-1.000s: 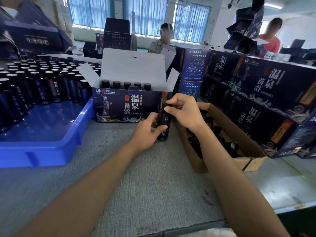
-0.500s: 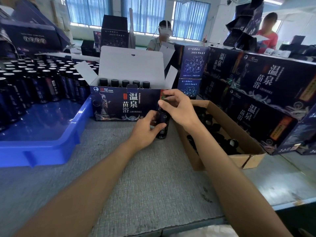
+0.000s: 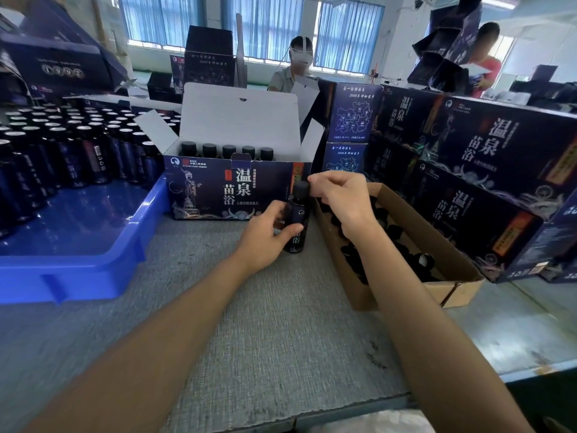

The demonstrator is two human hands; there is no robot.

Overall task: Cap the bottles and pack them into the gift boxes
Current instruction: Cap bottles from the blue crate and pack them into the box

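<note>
Both grips are closed on one thing: the left hand [image 3: 268, 232] wraps the body of the small dark bottle with pale lettering [image 3: 297, 228], and the right hand [image 3: 340, 198] pinches its black screw cap [image 3: 301, 189] from the 3 o'clock side. A second ago the right hand sat over the bottle top and hid it; now it has swung out toward 3 o'clock and the cap shows, seated on the neck. The bottle has not shifted: it is upright on the grey worktop [image 3: 281, 339], just in front of the 5 o'clock corner of the open dark-blue printed gift box [image 3: 231, 189], where five capped bottles [image 3: 229, 150] fill the back row. Capping looks all but finished, so boxing should follow. A brown cardboard carton of loose caps [image 3: 465, 290] lies at the bottle's 3 o'clock, and a blue plastic tray [image 3: 78, 276] of pale-topped bottles [image 3: 78, 151] at 9.
</note>
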